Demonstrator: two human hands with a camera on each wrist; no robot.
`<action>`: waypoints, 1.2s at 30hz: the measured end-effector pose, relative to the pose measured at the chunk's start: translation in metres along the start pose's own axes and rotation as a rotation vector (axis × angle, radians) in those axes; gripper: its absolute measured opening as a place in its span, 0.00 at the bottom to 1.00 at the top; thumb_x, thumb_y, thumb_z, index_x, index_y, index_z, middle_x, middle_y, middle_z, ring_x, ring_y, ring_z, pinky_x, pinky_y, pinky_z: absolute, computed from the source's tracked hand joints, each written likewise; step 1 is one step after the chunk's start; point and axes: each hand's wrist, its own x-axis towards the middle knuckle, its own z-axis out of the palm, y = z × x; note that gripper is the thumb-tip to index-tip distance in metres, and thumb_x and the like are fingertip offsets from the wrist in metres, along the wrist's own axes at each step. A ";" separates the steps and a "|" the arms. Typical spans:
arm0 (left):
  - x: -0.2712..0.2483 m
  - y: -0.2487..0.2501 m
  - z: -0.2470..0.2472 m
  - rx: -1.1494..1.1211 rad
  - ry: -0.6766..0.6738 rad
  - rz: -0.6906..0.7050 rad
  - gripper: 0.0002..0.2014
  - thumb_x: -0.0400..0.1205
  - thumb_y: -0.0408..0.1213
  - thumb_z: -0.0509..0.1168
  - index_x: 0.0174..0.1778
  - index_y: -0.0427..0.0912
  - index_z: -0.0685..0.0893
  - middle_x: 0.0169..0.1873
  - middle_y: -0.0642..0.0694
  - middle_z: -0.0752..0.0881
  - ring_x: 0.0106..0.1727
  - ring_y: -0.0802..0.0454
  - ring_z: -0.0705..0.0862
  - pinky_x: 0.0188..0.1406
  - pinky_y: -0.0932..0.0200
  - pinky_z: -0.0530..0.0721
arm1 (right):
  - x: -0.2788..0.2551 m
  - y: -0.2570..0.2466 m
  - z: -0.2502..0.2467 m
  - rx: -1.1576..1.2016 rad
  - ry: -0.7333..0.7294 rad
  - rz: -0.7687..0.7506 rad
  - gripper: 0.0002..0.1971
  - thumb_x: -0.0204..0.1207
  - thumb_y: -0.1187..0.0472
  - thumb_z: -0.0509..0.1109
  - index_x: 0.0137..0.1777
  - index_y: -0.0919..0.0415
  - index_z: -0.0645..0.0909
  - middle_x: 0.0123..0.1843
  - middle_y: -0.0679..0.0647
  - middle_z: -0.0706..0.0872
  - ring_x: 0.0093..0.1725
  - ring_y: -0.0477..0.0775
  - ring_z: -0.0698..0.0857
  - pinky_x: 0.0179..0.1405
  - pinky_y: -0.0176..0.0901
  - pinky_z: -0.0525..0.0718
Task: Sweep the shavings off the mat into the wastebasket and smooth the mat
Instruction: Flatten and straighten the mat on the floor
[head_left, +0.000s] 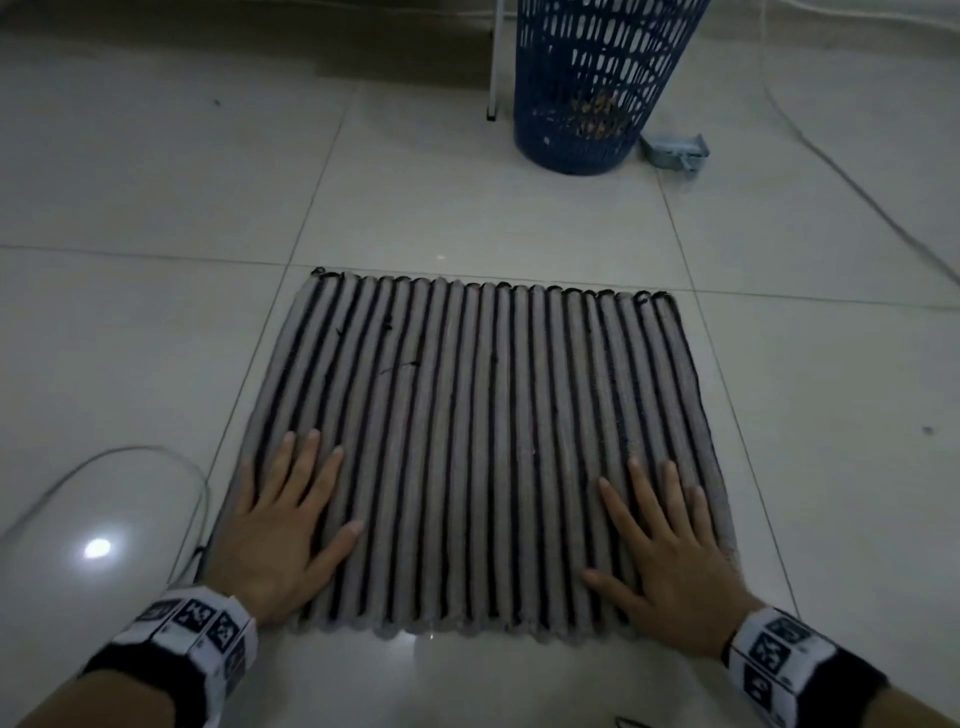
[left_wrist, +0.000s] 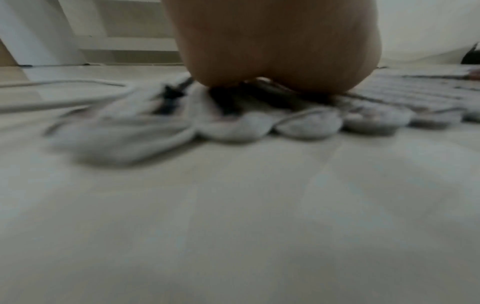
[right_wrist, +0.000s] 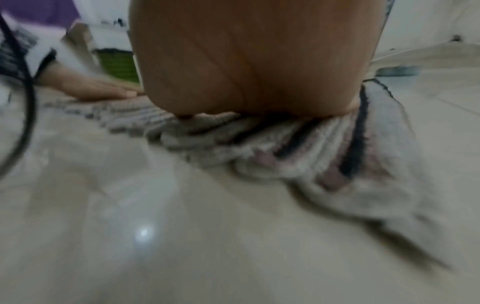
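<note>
A grey mat (head_left: 467, 426) with black stripes lies flat on the tiled floor. My left hand (head_left: 283, 525) rests palm down on its near left corner, fingers straight and spread. My right hand (head_left: 665, 545) presses flat on the near right corner, fingers spread too. A blue slotted wastebasket (head_left: 597, 88) stands beyond the mat, with brownish shavings (head_left: 597, 117) showing through its slots near the bottom. A few dark threads (head_left: 400, 366) lie on the mat's far left part. In the wrist views each palm (left_wrist: 280, 45) (right_wrist: 249, 61) sits on the mat's near edge (left_wrist: 233, 123) (right_wrist: 298, 148); both are blurred.
A white cable (head_left: 130, 478) loops on the floor left of the mat. Another cable (head_left: 857, 187) runs along the right. A small grey metal bracket (head_left: 675, 153) lies right of the wastebasket. A white post (head_left: 493, 62) stands to its left.
</note>
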 end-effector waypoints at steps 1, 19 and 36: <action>-0.005 -0.004 0.000 0.013 -0.006 -0.007 0.40 0.81 0.68 0.38 0.84 0.47 0.47 0.85 0.45 0.46 0.85 0.47 0.40 0.81 0.36 0.45 | -0.001 0.001 0.002 0.002 0.014 0.000 0.48 0.63 0.15 0.21 0.80 0.38 0.16 0.84 0.52 0.18 0.82 0.65 0.19 0.85 0.68 0.31; 0.010 -0.023 0.001 -0.033 0.007 -0.073 0.40 0.76 0.72 0.32 0.83 0.56 0.36 0.83 0.47 0.34 0.82 0.50 0.29 0.82 0.40 0.41 | 0.043 0.020 -0.006 0.024 0.205 0.202 0.51 0.65 0.17 0.23 0.88 0.40 0.33 0.90 0.58 0.37 0.88 0.71 0.38 0.87 0.67 0.41; 0.018 -0.022 -0.001 0.014 0.017 -0.063 0.40 0.76 0.73 0.33 0.82 0.59 0.34 0.84 0.47 0.37 0.82 0.50 0.29 0.80 0.35 0.36 | 0.044 0.041 -0.019 0.030 0.124 0.176 0.54 0.61 0.14 0.27 0.86 0.40 0.28 0.89 0.56 0.31 0.87 0.70 0.32 0.87 0.67 0.37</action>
